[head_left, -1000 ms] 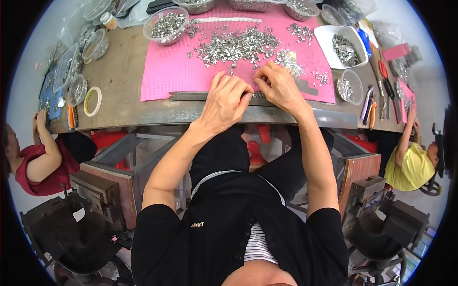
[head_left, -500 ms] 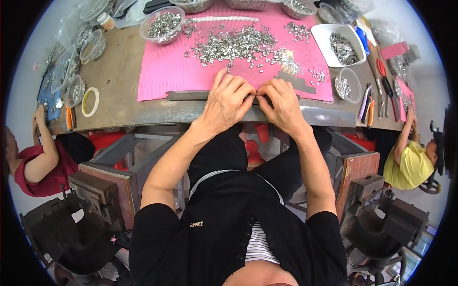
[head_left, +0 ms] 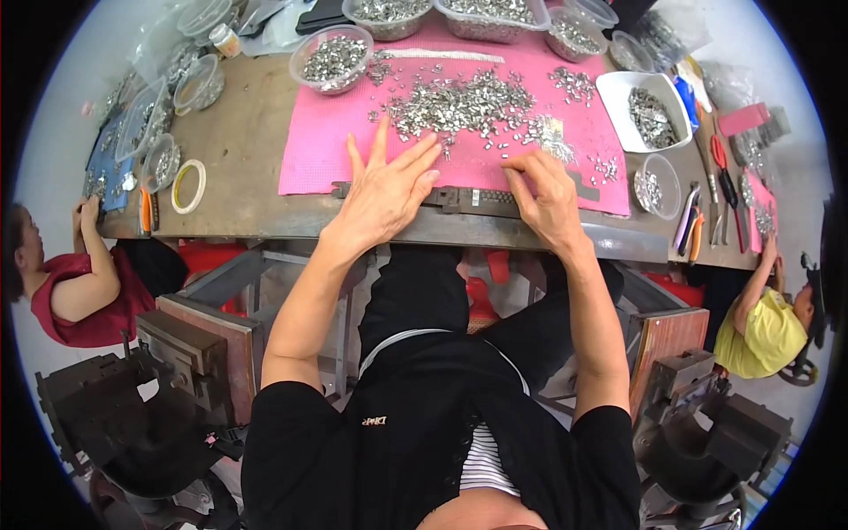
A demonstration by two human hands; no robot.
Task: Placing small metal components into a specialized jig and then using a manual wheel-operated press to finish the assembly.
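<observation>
A long dark metal bar (head_left: 451,199) lies along the table's front edge, with a short row of small silver pieces set in it. My left hand (head_left: 382,193) is open, its fingers spread over the bar's left part and the pink mat (head_left: 305,168). At the bar's right part, my right hand (head_left: 546,196) has thumb and forefinger drawn together in a pinch; anything between them is too small to make out. Beyond both hands, a loose heap of small silver metal pieces (head_left: 468,104) is spread on the mat.
Clear tubs of metal pieces, like the round tub (head_left: 333,60), line the mat's far side. A white tray (head_left: 609,88) and a small clear bowl (head_left: 658,187) stand right, near pliers (head_left: 696,231). A tape roll (head_left: 189,186) lies left. Co-workers sit at both sides.
My hands have come apart from their meeting point over the bar. The left has spread its fingers, and the bar's row of silver pieces now shows between them. The view has shifted slightly.
</observation>
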